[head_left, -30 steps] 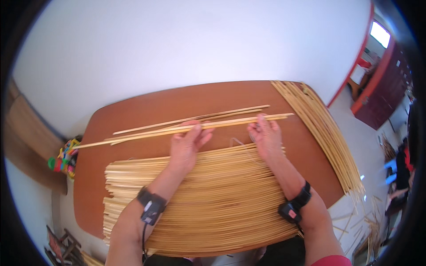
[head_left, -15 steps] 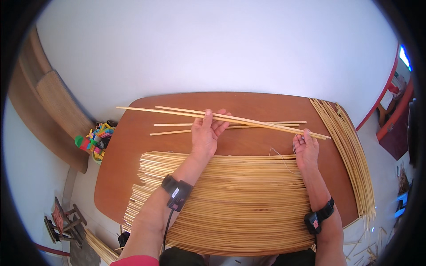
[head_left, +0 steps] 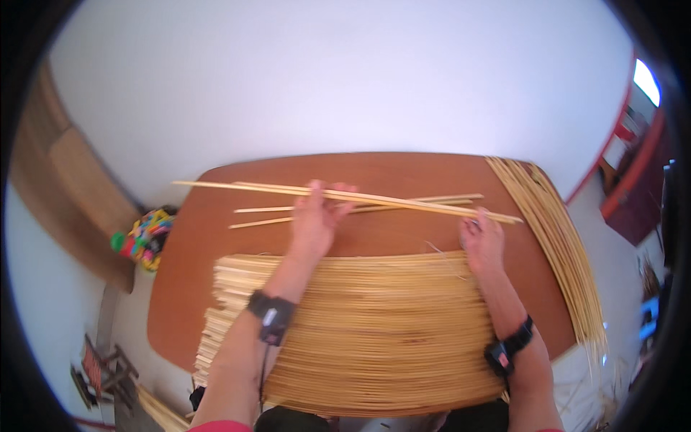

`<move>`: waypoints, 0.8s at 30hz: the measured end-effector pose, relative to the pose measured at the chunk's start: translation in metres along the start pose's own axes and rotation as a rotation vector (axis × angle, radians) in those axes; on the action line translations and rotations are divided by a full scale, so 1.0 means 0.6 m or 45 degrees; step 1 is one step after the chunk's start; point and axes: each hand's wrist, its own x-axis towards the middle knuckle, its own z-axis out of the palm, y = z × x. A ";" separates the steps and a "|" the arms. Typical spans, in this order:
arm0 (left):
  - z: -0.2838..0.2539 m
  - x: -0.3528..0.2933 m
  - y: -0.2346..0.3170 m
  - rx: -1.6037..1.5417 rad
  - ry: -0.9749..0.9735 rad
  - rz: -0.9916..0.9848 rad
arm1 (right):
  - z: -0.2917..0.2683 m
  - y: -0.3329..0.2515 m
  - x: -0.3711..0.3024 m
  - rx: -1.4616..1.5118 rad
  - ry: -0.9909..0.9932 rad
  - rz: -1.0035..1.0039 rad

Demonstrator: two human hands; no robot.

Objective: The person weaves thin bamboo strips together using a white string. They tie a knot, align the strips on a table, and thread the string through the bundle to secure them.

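The half-open left hand (head_left: 314, 219) holds thin yellow wooden sticks (head_left: 381, 199) mid-length, the nearly closed right hand (head_left: 484, 240) pinching their three-o'clock end (probably for steadiness).

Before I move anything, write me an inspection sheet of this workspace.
Surface: brown table with rounded corners.
Job's things: long sticks held above it; a broad layer of sticks on the near side.
Clutter: two loose sticks beyond the layer; stick bundle along the right edge.
Hands: left hand grips the long sticks left of their middle; right hand pinches near their right end.
Cables: dark cable at the left forearm.
Surroundings: white wall; colourful pieces and small stool, left.
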 end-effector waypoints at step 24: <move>-0.009 -0.003 -0.004 0.119 0.001 0.087 | 0.020 0.007 -0.006 0.065 -0.029 0.020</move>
